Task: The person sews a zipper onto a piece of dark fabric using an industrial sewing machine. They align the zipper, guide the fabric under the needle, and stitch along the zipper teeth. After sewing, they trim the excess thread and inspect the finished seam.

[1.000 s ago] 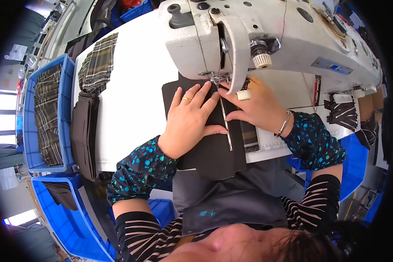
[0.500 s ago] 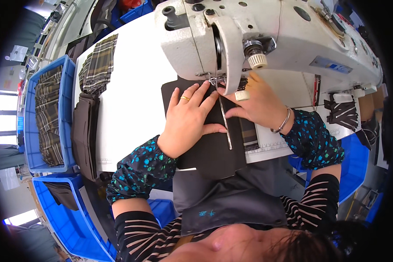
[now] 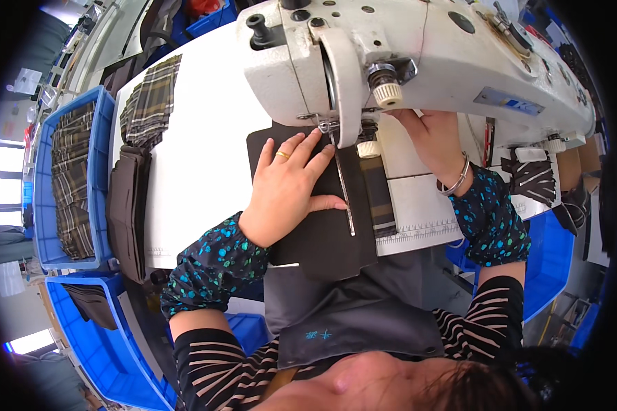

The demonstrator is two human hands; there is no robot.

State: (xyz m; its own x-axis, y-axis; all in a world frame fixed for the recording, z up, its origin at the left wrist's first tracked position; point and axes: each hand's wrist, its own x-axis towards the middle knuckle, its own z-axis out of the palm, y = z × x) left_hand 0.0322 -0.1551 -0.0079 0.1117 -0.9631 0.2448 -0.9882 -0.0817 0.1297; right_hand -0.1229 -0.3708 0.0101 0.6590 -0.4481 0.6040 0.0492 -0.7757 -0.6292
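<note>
My left hand (image 3: pixel 288 185) lies open on a dark brown fabric piece (image 3: pixel 332 253), fingertips by the presser foot (image 3: pixel 328 126) of the white sewing machine (image 3: pixel 279 75), thumb across a narrow strip like a zipper (image 3: pixel 352 222). My right hand (image 3: pixel 435 140) is raised right of the needle area, fingers reaching under the machine arm; their tips are hidden. A plaid fabric strip (image 3: pixel 376 198) lies beside the brown piece, partly under it.
A blue crate (image 3: pixel 105 171) of plaid pieces stands left; another (image 3: pixel 120 363) is below it. Plaid pieces (image 3: pixel 151 96) and stacked brown pieces (image 3: pixel 128 212) lie on the white table's (image 3: pixel 185 171) left. Dark striped scraps (image 3: pixel 531 181) lie right; a blue bin (image 3: pixel 548 260) is below.
My right hand has left the strip and brown fabric and moved right and up under the machine arm. My left hand stays on the fabric; the whole view has shifted slightly.
</note>
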